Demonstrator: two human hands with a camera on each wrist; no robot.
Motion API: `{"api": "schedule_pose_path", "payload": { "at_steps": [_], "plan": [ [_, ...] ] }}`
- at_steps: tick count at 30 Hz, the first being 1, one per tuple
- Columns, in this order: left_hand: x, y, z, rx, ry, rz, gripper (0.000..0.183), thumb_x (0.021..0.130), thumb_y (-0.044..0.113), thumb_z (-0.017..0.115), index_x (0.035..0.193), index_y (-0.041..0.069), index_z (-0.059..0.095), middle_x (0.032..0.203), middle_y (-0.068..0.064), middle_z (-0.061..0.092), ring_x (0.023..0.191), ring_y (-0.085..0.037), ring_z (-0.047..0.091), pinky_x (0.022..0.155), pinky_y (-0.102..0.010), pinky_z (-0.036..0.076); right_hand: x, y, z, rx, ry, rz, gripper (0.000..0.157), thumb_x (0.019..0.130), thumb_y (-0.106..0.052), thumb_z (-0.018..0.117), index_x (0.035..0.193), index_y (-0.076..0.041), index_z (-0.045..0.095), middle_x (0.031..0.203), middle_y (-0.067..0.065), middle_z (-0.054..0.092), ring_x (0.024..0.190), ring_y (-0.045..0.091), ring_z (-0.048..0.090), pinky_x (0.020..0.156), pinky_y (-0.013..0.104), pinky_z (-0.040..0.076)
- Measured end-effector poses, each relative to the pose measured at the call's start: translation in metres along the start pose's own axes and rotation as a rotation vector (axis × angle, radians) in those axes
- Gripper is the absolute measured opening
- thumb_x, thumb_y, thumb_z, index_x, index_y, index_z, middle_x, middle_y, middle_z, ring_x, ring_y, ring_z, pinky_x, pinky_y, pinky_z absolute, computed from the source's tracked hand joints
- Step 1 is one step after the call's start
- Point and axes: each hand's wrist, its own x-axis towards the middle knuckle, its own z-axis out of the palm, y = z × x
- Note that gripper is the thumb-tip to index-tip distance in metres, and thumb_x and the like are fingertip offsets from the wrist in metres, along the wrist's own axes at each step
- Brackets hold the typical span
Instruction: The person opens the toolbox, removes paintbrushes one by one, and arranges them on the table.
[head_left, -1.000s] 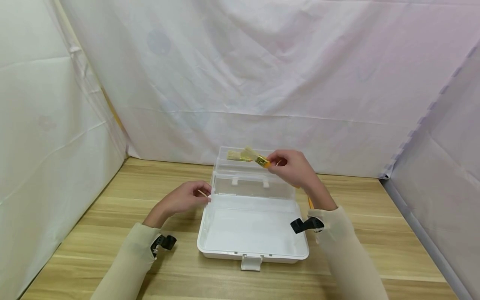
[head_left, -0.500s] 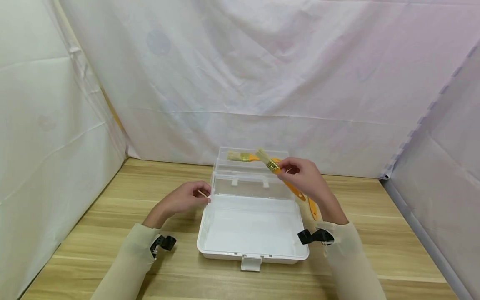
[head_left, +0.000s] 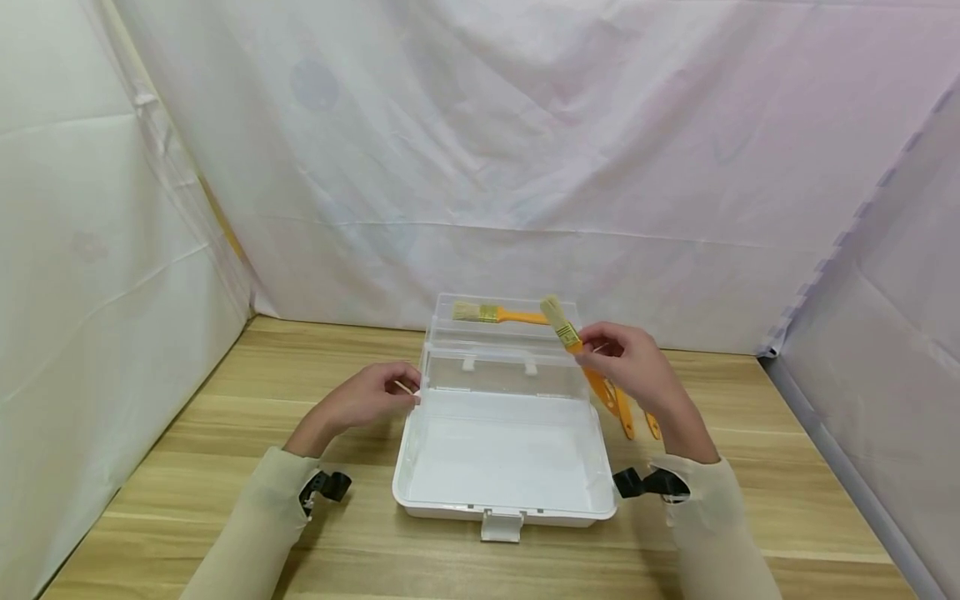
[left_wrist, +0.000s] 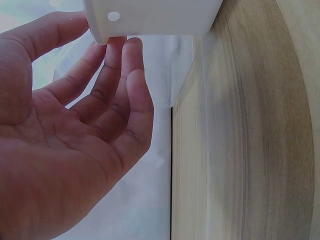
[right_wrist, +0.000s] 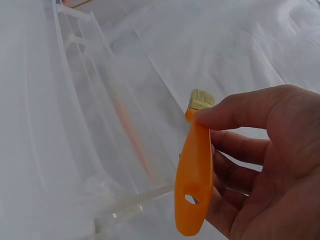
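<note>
My right hand [head_left: 630,362] pinches a paintbrush [right_wrist: 192,175] by its orange handle, just below the gold ferrule. The pale bristles point up and to the left, over the right side of the clear lid [head_left: 510,371]. That lid stands raised at the back of a white plastic storage box [head_left: 510,467]. A second paintbrush [head_left: 487,313] lies sideways at the lid's top, bristles to the left. With thumb and fingertips my left hand [head_left: 367,398] holds the box's back left corner; in the left wrist view the fingertips are partly hidden behind the white corner [left_wrist: 150,20].
More orange handles [head_left: 625,414] lie on the wooden table [head_left: 750,467] right of the box, partly hidden by the right hand. A white latch [head_left: 502,526] hangs at the box front. White cloth [head_left: 525,167] hangs behind and along both sides.
My right hand has moved right and slightly down with the paintbrush, which has tilted more upright. More of the second paintbrush and the orange handles shows. My left hand has stayed put.
</note>
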Motion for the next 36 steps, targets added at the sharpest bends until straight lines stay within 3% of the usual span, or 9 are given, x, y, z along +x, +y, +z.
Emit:
{"api": "schedule_pose_path", "payload": {
  "at_steps": [5, 9, 22, 29, 36],
  "plan": [
    [0.000, 0.000, 0.000, -0.006, -0.002, 0.001, 0.021, 0.102, 0.008, 0.073, 0.120, -0.001, 0.070, 0.114, -0.011, 0.072, 0.109, -0.028, 0.069, 0.093, -0.043, 0.058, -0.001, 0.006, -0.007, 0.042, -0.021, 0.022, 0.031, 0.104, -0.010, 0.077, 0.132, 0.002, 0.071, 0.116, 0.017, 0.073, 0.097, 0.028, 0.066, 0.078, 0.035, 0.061],
    [-0.001, 0.001, 0.000, -0.006, -0.001, -0.002, 0.021, 0.102, 0.008, 0.073, 0.120, -0.001, 0.070, 0.114, -0.011, 0.072, 0.109, -0.028, 0.069, 0.093, -0.042, 0.058, -0.001, 0.015, -0.014, 0.140, -0.058, 0.077, 0.032, 0.104, -0.009, 0.076, 0.131, 0.006, 0.069, 0.116, 0.018, 0.071, 0.098, 0.026, 0.069, 0.080, 0.035, 0.063],
    [0.000, 0.000, 0.000, -0.007, -0.001, -0.007, 0.024, 0.102, 0.010, 0.073, 0.122, -0.003, 0.070, 0.114, -0.010, 0.071, 0.108, -0.027, 0.069, 0.094, -0.043, 0.057, -0.001, 0.054, -0.037, 0.315, -0.144, 0.153, 0.032, 0.106, -0.008, 0.072, 0.127, 0.013, 0.061, 0.105, 0.004, 0.071, 0.093, 0.018, 0.073, 0.084, 0.035, 0.064],
    [-0.001, 0.000, 0.001, -0.007, 0.000, -0.012, 0.023, 0.102, 0.011, 0.073, 0.122, -0.001, 0.070, 0.114, -0.010, 0.072, 0.108, -0.025, 0.069, 0.092, -0.039, 0.058, -0.001, 0.068, -0.045, 0.342, -0.171, 0.223, 0.027, 0.107, -0.007, 0.071, 0.127, 0.009, 0.062, 0.106, 0.002, 0.071, 0.092, 0.017, 0.072, 0.084, 0.034, 0.064],
    [0.000, -0.001, 0.000, 0.013, 0.003, 0.004, 0.022, 0.102, 0.009, 0.073, 0.121, -0.001, 0.070, 0.113, -0.010, 0.072, 0.108, -0.027, 0.069, 0.093, -0.043, 0.058, -0.002, 0.085, -0.053, 0.339, -0.189, 0.297, 0.027, 0.108, -0.009, 0.070, 0.131, 0.005, 0.062, 0.109, -0.001, 0.070, 0.096, 0.016, 0.071, 0.085, 0.034, 0.062]
  ]
}}
